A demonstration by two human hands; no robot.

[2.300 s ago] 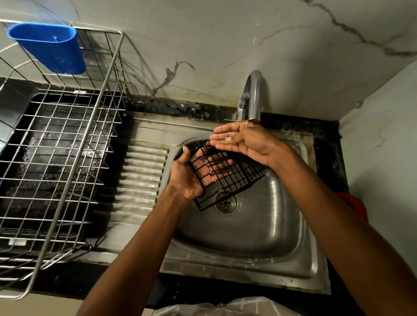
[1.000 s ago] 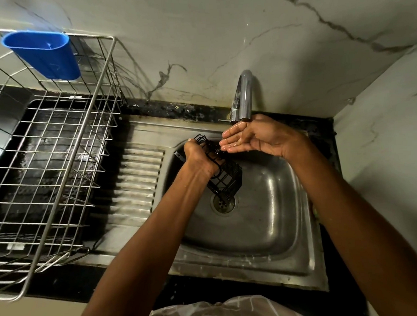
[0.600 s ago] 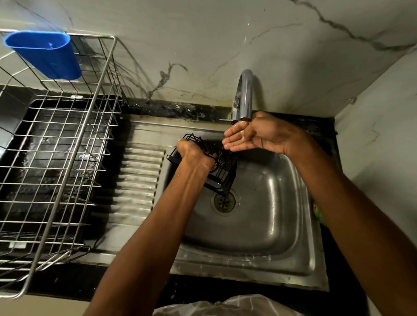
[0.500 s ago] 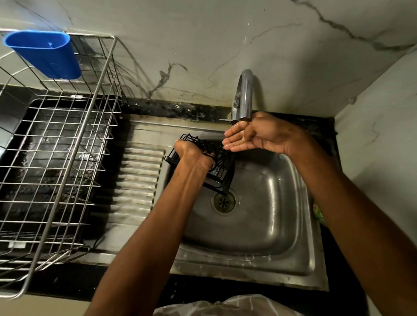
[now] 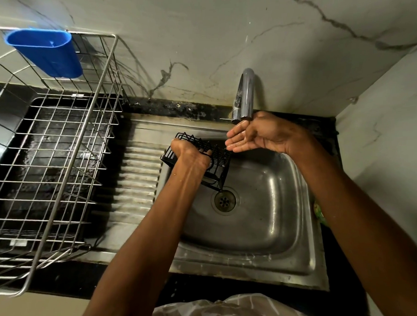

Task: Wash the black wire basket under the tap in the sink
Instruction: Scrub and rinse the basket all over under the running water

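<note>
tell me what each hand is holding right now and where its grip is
The left hand grips the black wire basket by its upper wire rim, over the sink. The right hand holds nothing, cupped open under the tap.

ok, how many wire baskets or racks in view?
2. The small black wire basket is gripped in the left hand over the steel sink; the large silver wire dish rack sits left of the sink.
</note>
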